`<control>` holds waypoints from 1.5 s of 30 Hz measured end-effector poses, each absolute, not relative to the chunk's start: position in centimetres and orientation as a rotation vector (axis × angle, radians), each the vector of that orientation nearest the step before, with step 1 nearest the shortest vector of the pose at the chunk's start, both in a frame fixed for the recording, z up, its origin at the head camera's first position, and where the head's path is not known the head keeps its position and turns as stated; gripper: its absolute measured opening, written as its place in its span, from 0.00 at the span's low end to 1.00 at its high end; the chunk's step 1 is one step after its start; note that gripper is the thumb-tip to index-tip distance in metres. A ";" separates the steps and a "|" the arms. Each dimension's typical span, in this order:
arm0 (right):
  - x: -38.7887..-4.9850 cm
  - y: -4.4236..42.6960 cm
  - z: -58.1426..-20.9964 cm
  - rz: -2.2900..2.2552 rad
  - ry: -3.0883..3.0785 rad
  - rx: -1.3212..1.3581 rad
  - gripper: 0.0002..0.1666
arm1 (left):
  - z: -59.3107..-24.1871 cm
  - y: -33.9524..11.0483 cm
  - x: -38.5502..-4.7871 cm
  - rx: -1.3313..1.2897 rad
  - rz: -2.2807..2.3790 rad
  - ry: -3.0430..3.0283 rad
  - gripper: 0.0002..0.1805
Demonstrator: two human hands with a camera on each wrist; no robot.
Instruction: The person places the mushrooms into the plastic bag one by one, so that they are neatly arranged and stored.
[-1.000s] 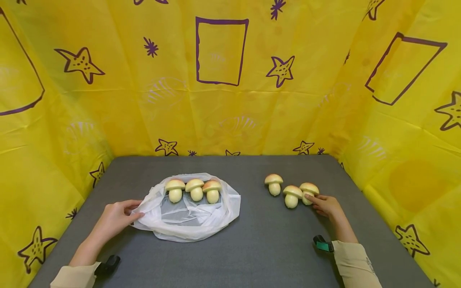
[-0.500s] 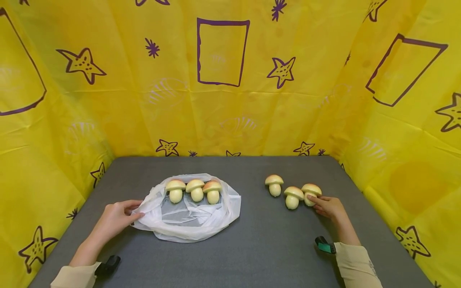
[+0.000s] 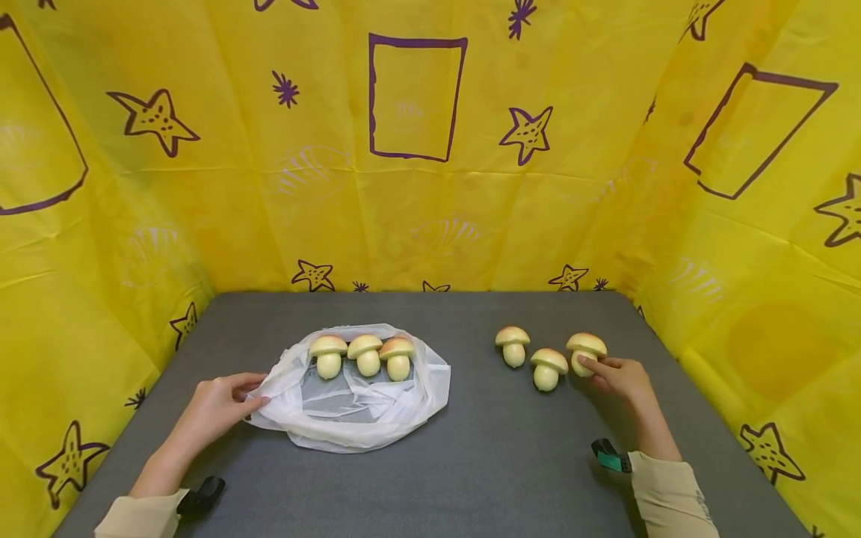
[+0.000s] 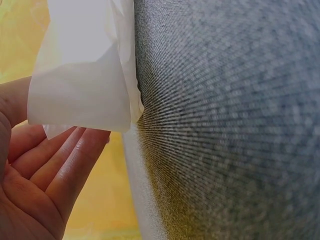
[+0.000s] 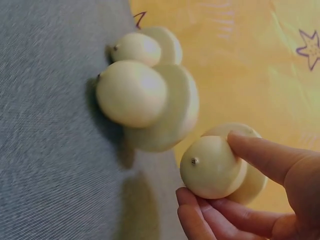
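My left hand [image 3: 217, 407] pinches the left edge of a white plastic bag [image 3: 356, 435] that lies with its mouth spread on the table. Three toy mushrooms, among them the middle one [image 3: 367, 354], sit in a row at the bag's far side. In the left wrist view, the bag's film [image 4: 85, 95] covers part of the fingers. On the right, my right hand [image 3: 622, 378] pinches a mushroom [image 5: 210, 167] by its stem, raised off the table. Two more mushrooms lie just left of it, one nearer [image 3: 545, 369] and one farther [image 3: 513, 347].
The dark grey table [image 3: 471, 478] ends at a yellow cloth wall [image 3: 417, 224] printed with purple starfish, which also runs along both sides. Black devices are strapped at the left wrist [image 3: 202, 495] and right wrist [image 3: 610, 456].
My right hand has lifted the rightmost mushroom and shifted it slightly right, away from its neighbour. The left hand, the bag and the other mushrooms stay put.
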State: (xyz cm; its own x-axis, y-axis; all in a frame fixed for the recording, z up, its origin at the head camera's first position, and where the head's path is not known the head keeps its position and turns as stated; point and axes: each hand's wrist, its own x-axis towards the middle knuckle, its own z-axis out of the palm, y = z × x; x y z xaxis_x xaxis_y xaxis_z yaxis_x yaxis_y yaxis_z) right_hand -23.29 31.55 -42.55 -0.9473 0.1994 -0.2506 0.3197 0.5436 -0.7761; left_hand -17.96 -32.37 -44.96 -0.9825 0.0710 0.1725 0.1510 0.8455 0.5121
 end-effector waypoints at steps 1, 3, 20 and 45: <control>-23.2 31.4 -42.3 -1.361 2.652 0.440 0.41 | -44.9 -32.4 -18.0 -0.175 -0.814 -2.875 0.20; -23.1 31.1 -41.8 -1.356 2.661 0.429 0.42 | -44.9 -32.4 -18.0 -0.174 -0.813 -2.875 0.20; -22.5 27.1 -38.4 -1.405 2.699 0.287 0.46 | -44.7 -32.3 -17.9 -0.172 -0.803 -2.876 0.20; -23.6 20.1 -38.8 -1.347 2.760 0.065 0.34 | -45.1 -32.2 -18.1 -0.153 -0.792 -2.876 0.20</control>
State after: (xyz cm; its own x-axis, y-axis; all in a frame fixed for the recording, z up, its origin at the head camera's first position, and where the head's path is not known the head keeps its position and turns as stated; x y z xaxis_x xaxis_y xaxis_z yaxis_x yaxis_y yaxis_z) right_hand -23.63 20.08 -38.85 -0.9967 0.0074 -0.0810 0.0684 0.6150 -0.7855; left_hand -18.05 -32.21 -45.13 -0.9829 0.0572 0.1751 0.1388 0.8552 0.4994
